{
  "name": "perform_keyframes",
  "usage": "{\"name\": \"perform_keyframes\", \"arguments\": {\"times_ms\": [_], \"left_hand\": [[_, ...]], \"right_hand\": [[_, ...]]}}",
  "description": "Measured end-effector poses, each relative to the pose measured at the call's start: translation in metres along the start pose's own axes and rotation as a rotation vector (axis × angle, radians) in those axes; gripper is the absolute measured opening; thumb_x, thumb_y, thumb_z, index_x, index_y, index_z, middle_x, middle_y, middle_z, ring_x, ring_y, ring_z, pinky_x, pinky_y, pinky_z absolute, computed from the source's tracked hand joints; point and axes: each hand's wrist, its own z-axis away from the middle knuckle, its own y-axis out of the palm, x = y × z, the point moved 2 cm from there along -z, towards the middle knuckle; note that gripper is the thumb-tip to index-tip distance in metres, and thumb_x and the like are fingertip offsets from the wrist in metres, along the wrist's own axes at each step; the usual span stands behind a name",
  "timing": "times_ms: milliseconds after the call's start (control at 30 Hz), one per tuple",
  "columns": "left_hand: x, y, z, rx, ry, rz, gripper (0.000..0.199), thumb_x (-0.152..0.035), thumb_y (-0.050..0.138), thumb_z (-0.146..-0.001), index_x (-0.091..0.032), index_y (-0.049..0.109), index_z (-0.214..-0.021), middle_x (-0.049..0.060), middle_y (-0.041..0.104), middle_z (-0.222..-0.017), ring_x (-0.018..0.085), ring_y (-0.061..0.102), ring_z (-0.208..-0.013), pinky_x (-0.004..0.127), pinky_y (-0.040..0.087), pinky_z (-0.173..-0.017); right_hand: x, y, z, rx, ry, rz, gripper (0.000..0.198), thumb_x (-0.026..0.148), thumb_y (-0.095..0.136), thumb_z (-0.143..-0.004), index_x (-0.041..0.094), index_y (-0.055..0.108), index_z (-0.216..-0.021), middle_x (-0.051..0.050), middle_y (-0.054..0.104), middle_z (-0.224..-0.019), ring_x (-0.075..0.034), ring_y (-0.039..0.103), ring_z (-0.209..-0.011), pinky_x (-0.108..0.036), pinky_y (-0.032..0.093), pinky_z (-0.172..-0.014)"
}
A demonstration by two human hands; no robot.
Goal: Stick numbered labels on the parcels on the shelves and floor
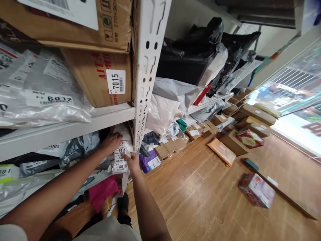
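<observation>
A strip of number labels, printed with 6015 and 6018 among others, hangs in front of the lower shelf beside the white upright. My right hand grips the strip's right edge, with the thumb across the labels. At the strip's upper left is my left hand, its fingers bent and closed against the top part; its fingertips are partly hidden. Behind both hands stands a pale plastic-wrapped parcel. The backing paper trails down below my right hand.
The white shelf upright rises just right of my hands, under a shelf edge. Bagged parcels and a carton marked 7015 sit above. An orange parcel and a pink box lie on the wooden floor.
</observation>
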Motion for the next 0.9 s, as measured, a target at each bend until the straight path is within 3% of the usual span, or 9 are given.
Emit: {"name": "perform_keyframes", "arguments": {"times_ms": [133,233,333,433,533,600,700,767,900], "left_hand": [[-0.001,-0.001,0.005,-0.06,-0.065,0.034,0.024,-0.02,0.047,-0.09,-0.009,0.063,-0.105,0.019,0.061,-0.102,0.029,0.06,-0.096,0.039,0.047,-0.084],[-0.004,-0.007,0.016,-0.094,-0.082,0.063,0.023,-0.016,0.049,-0.088,-0.019,0.065,-0.104,0.014,0.06,-0.109,0.027,0.056,-0.103,0.039,0.045,-0.089],[-0.012,-0.019,0.034,-0.148,-0.178,0.079,0.02,-0.028,0.06,-0.082,-0.021,0.067,-0.099,0.016,0.052,-0.123,0.036,0.047,-0.115,0.05,0.041,-0.093],[-0.029,-0.031,0.067,-0.343,-0.316,0.149,0.036,-0.035,0.064,-0.079,-0.016,0.063,-0.109,0.022,0.038,-0.134,0.042,0.037,-0.122,0.058,0.037,-0.095],[-0.056,-0.027,0.117,-0.517,-0.18,0.308,0.025,-0.03,0.053,-0.086,-0.018,0.062,-0.106,0.016,0.047,-0.122,0.033,0.045,-0.118,0.05,0.039,-0.099],[-0.07,-0.007,0.156,-0.51,-0.085,0.407,0.018,-0.025,0.049,-0.087,-0.02,0.063,-0.098,0.012,0.053,-0.11,0.028,0.051,-0.109,0.046,0.043,-0.095],[-0.074,0.048,0.212,-0.352,-0.037,0.587,0.017,-0.022,0.051,-0.084,-0.023,0.062,-0.096,0.007,0.059,-0.102,0.023,0.057,-0.1,0.037,0.05,-0.088],[-0.063,0.092,0.243,-0.294,-0.162,0.662,0.018,-0.024,0.05,-0.083,-0.025,0.062,-0.097,0.005,0.062,-0.099,0.022,0.061,-0.096,0.036,0.053,-0.085],[-0.03,0.168,0.286,-0.286,-0.462,0.742,0.023,-0.036,0.055,-0.076,-0.025,0.063,-0.094,0.006,0.068,-0.094,0.028,0.065,-0.093,0.047,0.055,-0.084]], "right_hand": [[0.002,-0.041,0.021,-0.059,-0.001,0.021,0.05,0.047,0.085,-0.04,0.017,0.045,-0.045,0.008,0.044,-0.042,-0.005,0.034,-0.044,-0.02,0.026,-0.045],[-0.001,-0.08,0.05,-0.116,-0.012,-0.009,0.046,0.053,0.081,-0.049,0.016,0.056,-0.059,0.004,0.058,-0.053,-0.008,0.046,-0.048,-0.021,0.037,-0.05],[-0.004,-0.112,0.083,-0.147,-0.022,-0.027,0.048,0.053,0.082,-0.052,0.017,0.064,-0.079,-0.002,0.071,-0.073,-0.013,0.06,-0.059,-0.026,0.047,-0.061],[-0.01,-0.131,0.112,-0.157,-0.019,-0.009,0.045,0.048,0.084,-0.052,0.016,0.066,-0.078,-0.004,0.072,-0.073,-0.016,0.063,-0.061,-0.028,0.05,-0.062],[-0.021,-0.139,0.132,-0.184,-0.036,0.002,0.044,0.048,0.084,-0.052,0.015,0.068,-0.076,-0.006,0.074,-0.074,-0.019,0.066,-0.066,-0.03,0.053,-0.067],[-0.034,-0.138,0.14,-0.241,-0.063,-0.018,0.048,0.052,0.083,-0.054,0.015,0.069,-0.081,-0.007,0.076,-0.083,-0.02,0.068,-0.073,-0.032,0.054,-0.072],[-0.062,-0.13,0.147,-0.341,-0.065,-0.069,0.051,0.056,0.08,-0.057,0.015,0.07,-0.087,-0.009,0.076,-0.089,-0.022,0.069,-0.077,-0.032,0.055,-0.074],[-0.086,-0.119,0.147,-0.357,-0.048,-0.092,0.051,0.056,0.078,-0.059,0.016,0.07,-0.09,-0.009,0.076,-0.092,-0.023,0.07,-0.08,-0.033,0.055,-0.075],[-0.141,-0.099,0.139,-0.3,-0.023,-0.105,0.053,0.06,0.074,-0.065,0.017,0.07,-0.095,-0.01,0.076,-0.093,-0.025,0.071,-0.086,-0.035,0.056,-0.077]]}}
